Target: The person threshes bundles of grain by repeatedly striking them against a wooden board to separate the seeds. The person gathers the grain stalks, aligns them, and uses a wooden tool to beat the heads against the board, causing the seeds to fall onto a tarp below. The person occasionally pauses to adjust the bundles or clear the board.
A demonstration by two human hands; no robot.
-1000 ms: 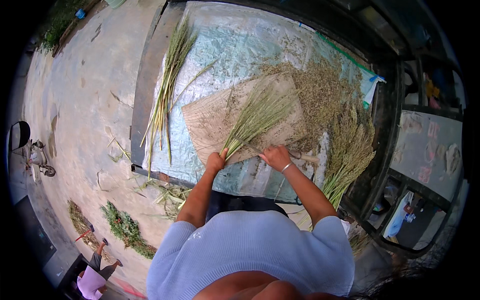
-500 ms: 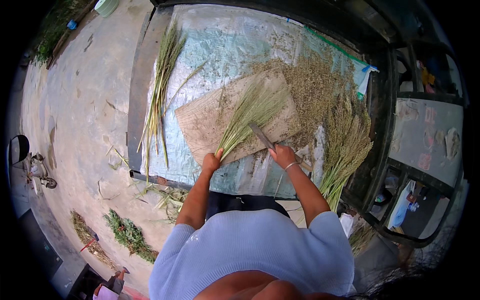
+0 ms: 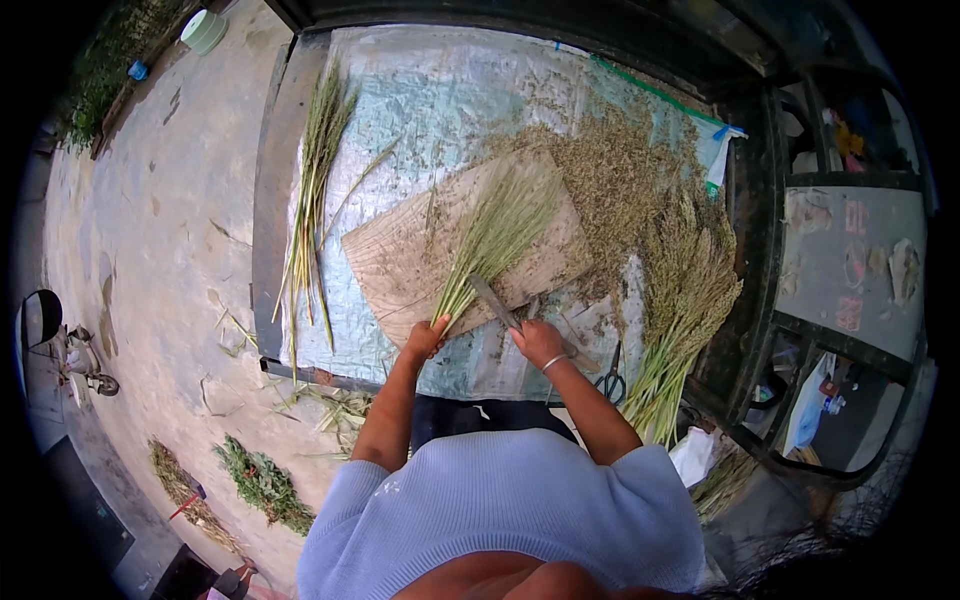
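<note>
My left hand [image 3: 428, 337] is closed round the lower ends of a bunch of broomcorn stalks [image 3: 505, 215], whose thin green heads fan out over a brown board [image 3: 385, 250]. My right hand [image 3: 540, 342] grips a knife [image 3: 493, 302] with a flat grey blade and a pale wooden handle that pokes out behind the hand. The blade lies across the stalks' lower part, a short way above my left hand. Loose seed [image 3: 610, 180] is strewn over the sheet beyond the board and to its right.
A pale plastic sheet [image 3: 430, 90] covers the work surface. Bare-looking stalks [image 3: 318, 190] lie left, seed-laden ones [image 3: 690, 290] right. Dark-handled scissors [image 3: 610, 385] are near the front edge. A black metal frame [image 3: 755, 240] bounds the right side. Plant bundles [image 3: 262, 480] lie on the floor.
The knife and my right hand have moved left and toward me, so the blade now sits lower on the stalks. The scissors have come into sight beside my right forearm.
</note>
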